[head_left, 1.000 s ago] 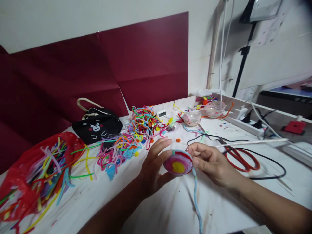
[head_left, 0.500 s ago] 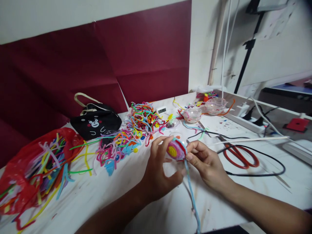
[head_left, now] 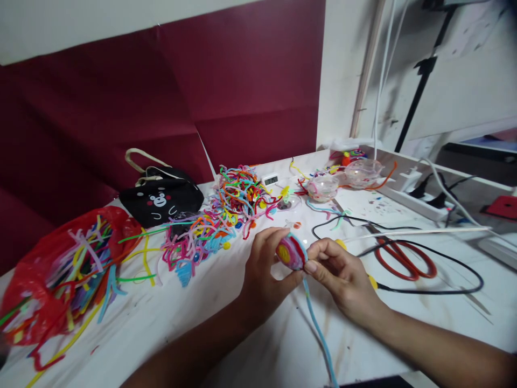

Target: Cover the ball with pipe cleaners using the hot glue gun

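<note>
Head view: the left hand (head_left: 262, 271) is closed around a round coiled disc of pink, red and yellow pipe cleaners (head_left: 291, 251), held just above the white table (head_left: 226, 323). The right hand (head_left: 341, 274) pinches a light-blue fuzzy pipe cleaner (head_left: 317, 325) at the disc's rim, and its tail hangs below the grip. Red-handled scissors (head_left: 405, 263) lie right of the grip. A heap of tangled multicoloured pipe cleaners (head_left: 220, 218) lies beyond it, to the left.

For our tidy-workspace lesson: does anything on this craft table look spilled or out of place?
Yes. A tangled heap of pipe cleaners sprawls loose mid-table, and more spill from the red bag at the left.
</note>
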Demonstrator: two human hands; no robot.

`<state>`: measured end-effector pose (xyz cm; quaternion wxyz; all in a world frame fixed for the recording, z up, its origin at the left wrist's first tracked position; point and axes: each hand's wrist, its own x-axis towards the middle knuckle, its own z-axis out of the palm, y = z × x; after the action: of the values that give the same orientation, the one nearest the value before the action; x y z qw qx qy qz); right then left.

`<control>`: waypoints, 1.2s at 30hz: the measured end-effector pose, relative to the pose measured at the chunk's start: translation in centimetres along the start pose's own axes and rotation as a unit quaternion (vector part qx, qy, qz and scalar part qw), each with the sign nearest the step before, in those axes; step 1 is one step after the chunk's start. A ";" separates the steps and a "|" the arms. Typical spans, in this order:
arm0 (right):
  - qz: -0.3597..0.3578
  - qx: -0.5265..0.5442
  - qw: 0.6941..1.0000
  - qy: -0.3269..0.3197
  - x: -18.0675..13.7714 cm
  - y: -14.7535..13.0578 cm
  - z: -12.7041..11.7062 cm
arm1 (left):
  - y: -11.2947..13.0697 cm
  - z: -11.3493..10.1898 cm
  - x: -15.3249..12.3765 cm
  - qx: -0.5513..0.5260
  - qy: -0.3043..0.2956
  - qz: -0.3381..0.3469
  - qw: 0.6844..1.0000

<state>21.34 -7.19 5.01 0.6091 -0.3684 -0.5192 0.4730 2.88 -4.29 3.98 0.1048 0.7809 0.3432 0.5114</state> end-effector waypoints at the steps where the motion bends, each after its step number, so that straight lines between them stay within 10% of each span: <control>1: 0.002 -0.001 1.000 0.001 0.0 0.0 0.0 | -0.1 0.0 0.0 0.000 0.001 0.002 1.000; 36: 0.101 0.028 0.994 -0.006 0.2 0.0 -0.1 | -3.0 1.0 -1.3 -0.132 -0.067 -0.036 0.988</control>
<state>21.45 -6.95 5.05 0.5654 -0.3991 -0.4692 0.5485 2.16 -2.71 0.99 0.2482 0.7801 0.2924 0.4944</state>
